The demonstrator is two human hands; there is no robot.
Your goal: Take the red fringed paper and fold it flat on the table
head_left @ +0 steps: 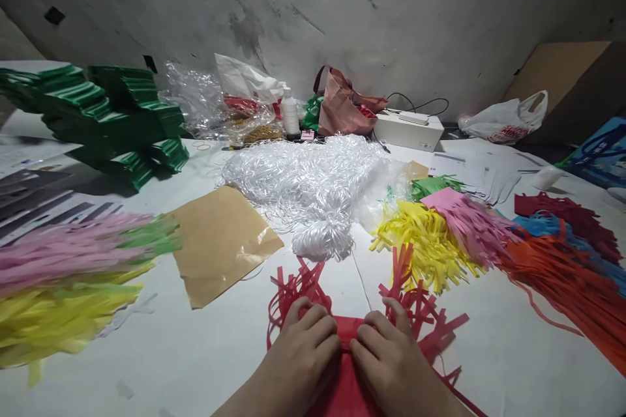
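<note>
Both hands are on a sheet of red fringed paper (349, 381) at the table's near edge. My left hand (310, 345) has its fingers curled over the paper's left side, and my right hand (386, 348) does the same on the right. Between them a folded band of red paper shows. Cut red strips (303, 287) spread out past the left fingers, and more red strips (430, 319) lie beyond and beside the right hand. The thumbs are mostly hidden. A thin thread runs over the table just beyond the hands.
A heap of shiny white string (313, 176) lies in the middle, with brown paper (225, 241) left of it. Yellow fringe (425, 241), pink fringe (472, 221) and orange fringe (572, 280) lie right. Green stacked paper (122, 124) stands at left. A white bottle (289, 114) stands behind.
</note>
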